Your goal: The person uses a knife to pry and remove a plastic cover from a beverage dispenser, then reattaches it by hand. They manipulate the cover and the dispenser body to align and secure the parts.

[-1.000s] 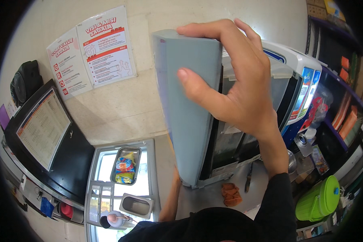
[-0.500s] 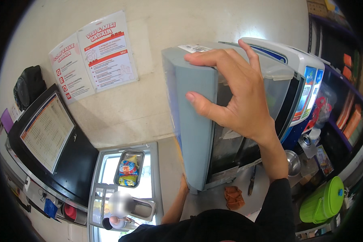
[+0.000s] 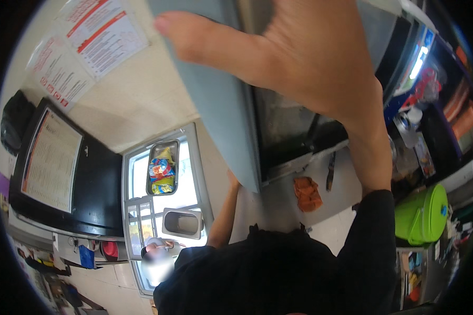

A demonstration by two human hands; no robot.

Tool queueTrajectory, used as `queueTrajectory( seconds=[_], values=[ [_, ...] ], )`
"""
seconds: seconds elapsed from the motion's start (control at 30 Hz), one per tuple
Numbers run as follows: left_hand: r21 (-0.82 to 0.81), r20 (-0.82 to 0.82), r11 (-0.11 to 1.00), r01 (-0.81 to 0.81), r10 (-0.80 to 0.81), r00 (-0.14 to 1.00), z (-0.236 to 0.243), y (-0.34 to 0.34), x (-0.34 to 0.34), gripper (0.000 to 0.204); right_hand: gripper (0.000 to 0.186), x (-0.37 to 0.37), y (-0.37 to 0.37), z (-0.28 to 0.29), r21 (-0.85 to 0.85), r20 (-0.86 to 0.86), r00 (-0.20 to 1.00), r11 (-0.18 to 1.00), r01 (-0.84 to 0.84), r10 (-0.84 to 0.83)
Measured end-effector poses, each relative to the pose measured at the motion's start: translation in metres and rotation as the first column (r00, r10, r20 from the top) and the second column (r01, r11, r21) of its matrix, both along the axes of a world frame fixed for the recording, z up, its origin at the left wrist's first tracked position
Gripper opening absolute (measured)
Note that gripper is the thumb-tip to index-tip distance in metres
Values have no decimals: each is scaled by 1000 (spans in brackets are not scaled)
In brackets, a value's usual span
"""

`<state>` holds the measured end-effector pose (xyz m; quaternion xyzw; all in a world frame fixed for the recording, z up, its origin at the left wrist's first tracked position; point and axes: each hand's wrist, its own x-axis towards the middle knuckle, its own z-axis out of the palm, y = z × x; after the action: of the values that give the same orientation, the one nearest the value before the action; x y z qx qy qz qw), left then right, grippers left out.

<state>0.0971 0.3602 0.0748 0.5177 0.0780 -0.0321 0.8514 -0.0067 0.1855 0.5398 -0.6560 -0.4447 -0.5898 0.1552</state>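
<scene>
A grey glass-fronted cabinet (image 3: 210, 105) rises close in front of me above the steel counter (image 3: 257, 215). My right hand (image 3: 305, 60) grips its upper corner, the thumb across the grey side panel and the other fingertips cut off by the frame's top. Lower down, my left hand (image 3: 232, 178) reaches to the cabinet's bottom corner, its fingers hidden behind it. An orange cloth (image 3: 307, 194) and a dark narrow utensil (image 3: 331, 170) lie on the counter by the cabinet's base.
Left stand a black board (image 3: 97, 184) and a window-like grey-framed surface (image 3: 186, 160) bearing a tray of packets (image 3: 162, 173) and an empty steel pan (image 3: 181, 223). Posters (image 3: 105, 37) hang on the wall. Right are dark shelves (image 3: 452, 131) and a green bucket (image 3: 420, 215).
My view has tilted and come closer, so the counter and cabinet appear higher and my right hand much larger. Both hands stay at the cabinet.
</scene>
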Motion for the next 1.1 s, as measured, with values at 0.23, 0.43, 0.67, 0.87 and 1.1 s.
queueTrajectory(
  seconds=[0.23, 0.43, 0.67, 0.87, 1.1],
  values=[
    [274, 272, 911, -307, 232, 934, 66, 44, 73, 68, 47, -16, -69, -115, 697, 179, 963, 665, -270, 204],
    [532, 318, 778, -334, 182, 931, 117, 78, 182, 68, 51, -41, -49, -273, 878, -475, 829, 95, 469, 295],
    [661, 215, 717, -224, 104, 971, 116, 81, 223, 68, 77, -26, -14, -290, 823, -567, 709, 254, 508, 419],
    [615, 249, 741, -270, 142, 958, 113, 83, 210, 69, 85, -6, -6, -284, 923, -360, 821, 42, 382, 443],
    [487, 309, 798, -354, 221, 925, 117, 94, 163, 69, 82, -8, -7, -274, 948, -279, 837, -6, 319, 471]
  ],
)
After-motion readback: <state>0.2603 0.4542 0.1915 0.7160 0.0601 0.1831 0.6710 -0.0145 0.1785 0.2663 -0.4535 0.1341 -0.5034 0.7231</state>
